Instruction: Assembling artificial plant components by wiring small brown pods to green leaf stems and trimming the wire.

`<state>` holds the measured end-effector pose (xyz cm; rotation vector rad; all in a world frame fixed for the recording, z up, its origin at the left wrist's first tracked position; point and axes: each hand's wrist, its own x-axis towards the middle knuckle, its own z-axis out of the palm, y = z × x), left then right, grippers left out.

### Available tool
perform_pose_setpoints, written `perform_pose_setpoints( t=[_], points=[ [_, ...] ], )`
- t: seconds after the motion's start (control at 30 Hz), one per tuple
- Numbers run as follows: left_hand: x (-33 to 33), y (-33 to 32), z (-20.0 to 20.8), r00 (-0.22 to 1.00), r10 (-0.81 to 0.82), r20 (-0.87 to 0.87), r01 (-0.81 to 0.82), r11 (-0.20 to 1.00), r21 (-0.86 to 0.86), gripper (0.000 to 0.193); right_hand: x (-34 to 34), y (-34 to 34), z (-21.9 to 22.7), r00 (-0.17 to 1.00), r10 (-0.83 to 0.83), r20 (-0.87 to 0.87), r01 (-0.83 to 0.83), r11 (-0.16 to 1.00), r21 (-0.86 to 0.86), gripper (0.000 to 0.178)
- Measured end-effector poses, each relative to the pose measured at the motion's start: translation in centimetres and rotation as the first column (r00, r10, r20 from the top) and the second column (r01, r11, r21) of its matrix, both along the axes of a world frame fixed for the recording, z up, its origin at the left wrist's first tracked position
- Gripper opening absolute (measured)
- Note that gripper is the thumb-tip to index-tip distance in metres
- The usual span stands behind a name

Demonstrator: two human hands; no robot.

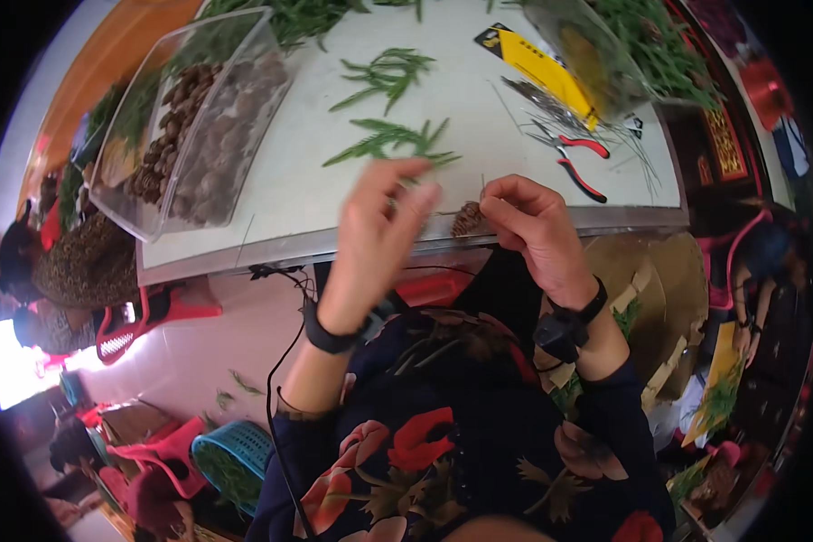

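One pine cone is at the near edge of the tabletop, pinched by our right hand; our left hand is blurred, so we cannot tell its grip. A slackened pinch could drop the cone over the edge.

Looks rough and woody on the small brown pine cone. Shows glossy, see-through plastic on the clear boxy container, smooth metal on the red-handled pliers.
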<state>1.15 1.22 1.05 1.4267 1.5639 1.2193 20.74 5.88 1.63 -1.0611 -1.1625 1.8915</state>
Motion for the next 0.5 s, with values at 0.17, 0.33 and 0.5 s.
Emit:
perform_pose_setpoints(
  t=[0.17,0.33,0.5],
  points=[
    [-2.6,5.2,-0.8,0.605,0.237,-0.760,-0.004,0.955,0.295,0.022,0.9,0.5,-0.7,0.999,-0.039,0.002,0.038,0.997,0.071,0.009],
    [-3.2,7.1,-1.4,0.502,0.189,-0.844,-0.022,0.978,0.207,0.021,1.0,0.7,-0.9,0.997,-0.060,-0.040,0.062,0.996,0.065,0.010],
    [-4.1,6.6,-1.7,0.586,0.165,-0.793,-0.205,0.977,0.052,0.020,1.2,0.9,-1.4,0.996,-0.063,-0.056,0.064,0.998,0.026,0.010]
  ],
)
